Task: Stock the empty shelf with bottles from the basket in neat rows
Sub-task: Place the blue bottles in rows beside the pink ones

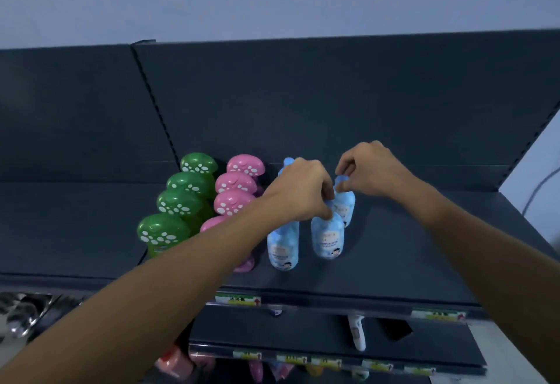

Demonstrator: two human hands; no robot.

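The shelf (424,247) is partly stocked: green mushroom-capped bottles (181,201), pink mushroom-capped bottles (236,186) and blue bottles (283,245) stand in rows running front to back; the left hand (300,189) pinches the cap of the front bottle (328,236) of a new blue row, the right hand (372,171) that of the rear bottle (345,206); the shelf's right side looks unfilled; the basket is out of view; the left forearm (181,277) hides some pink bottles.

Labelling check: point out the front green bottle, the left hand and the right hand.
front green bottle (163,229), head view, spotted cap.
left hand (300,189), head view, back of hand.
right hand (373,168), head view, back of hand.
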